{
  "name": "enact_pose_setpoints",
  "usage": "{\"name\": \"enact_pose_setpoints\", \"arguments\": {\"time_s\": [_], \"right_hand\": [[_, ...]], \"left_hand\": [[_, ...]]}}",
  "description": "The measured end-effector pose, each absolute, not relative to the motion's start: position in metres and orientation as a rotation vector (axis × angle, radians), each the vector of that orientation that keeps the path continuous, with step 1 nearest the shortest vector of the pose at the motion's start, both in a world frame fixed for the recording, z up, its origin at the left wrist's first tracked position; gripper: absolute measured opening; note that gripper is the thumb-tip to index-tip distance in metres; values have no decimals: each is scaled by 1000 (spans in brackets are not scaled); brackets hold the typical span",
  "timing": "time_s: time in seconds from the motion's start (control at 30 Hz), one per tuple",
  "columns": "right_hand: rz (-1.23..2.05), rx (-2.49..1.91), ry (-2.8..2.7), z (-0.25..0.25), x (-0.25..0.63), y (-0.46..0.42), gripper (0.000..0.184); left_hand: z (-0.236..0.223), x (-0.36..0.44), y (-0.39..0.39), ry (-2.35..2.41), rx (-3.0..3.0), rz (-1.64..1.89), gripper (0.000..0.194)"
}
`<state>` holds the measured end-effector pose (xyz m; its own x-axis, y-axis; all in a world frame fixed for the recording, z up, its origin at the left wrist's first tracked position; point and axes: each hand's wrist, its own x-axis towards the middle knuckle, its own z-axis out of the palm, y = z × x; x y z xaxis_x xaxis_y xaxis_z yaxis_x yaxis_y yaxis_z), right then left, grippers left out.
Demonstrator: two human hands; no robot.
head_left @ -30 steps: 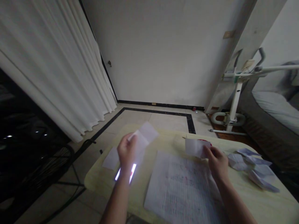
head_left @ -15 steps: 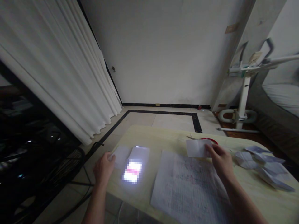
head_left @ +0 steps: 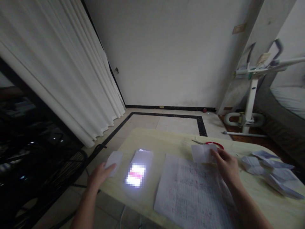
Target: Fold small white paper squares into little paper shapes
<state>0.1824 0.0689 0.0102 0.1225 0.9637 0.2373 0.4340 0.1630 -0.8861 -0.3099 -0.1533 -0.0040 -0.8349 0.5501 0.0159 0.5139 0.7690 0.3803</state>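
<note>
At the table's left edge my left hand (head_left: 99, 174) grips a small white piece of paper (head_left: 115, 160), thumb on top. My right hand (head_left: 226, 163) pinches another small white sheet of paper (head_left: 201, 153) by its right end, above the far edge of a large written sheet (head_left: 188, 187). Just behind that small sheet lie scissors with red handles (head_left: 215, 144), partly covered by it. A phone with a lit screen (head_left: 135, 175) rests on the table between my hands, nearer the left one.
Several folded paper pieces (head_left: 252, 164) lie on the right of the pale yellow table (head_left: 147, 136). Beyond it are a white curtain (head_left: 71, 70), a wall and an exercise machine (head_left: 251, 98). Dark wicker-like furniture (head_left: 73, 165) stands at the left.
My left hand has drawn its piece of paper leftward, away from the phone and out to the table's edge. My right hand holds its sheet in nearly the same place.
</note>
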Motion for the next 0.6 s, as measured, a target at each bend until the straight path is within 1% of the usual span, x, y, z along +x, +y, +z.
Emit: {"name": "enact_pose_setpoints", "arguments": {"time_s": [0.07,0.17,0.37,0.47,0.53,0.6], "right_hand": [[685,-1449,-1475,13,182,68,41],[670,-1493,-1485,13,182,67,42],[687,-1514,-1496,8,183,69,44],[661,-1529,-1504,6,184,70,46],[655,-1533,-1496,5,183,70,46],[659,-1522,-1489,5,183,71,46]], "left_hand": [[-5,-325,-162,2688,872,663,49],[-3,-339,-167,2712,868,792,44],[20,-326,-160,2761,954,934,52],[31,-308,-157,2817,1072,829,57],[32,-298,-155,2840,1093,733,63],[29,-291,-154,2849,1082,677,64]]}}
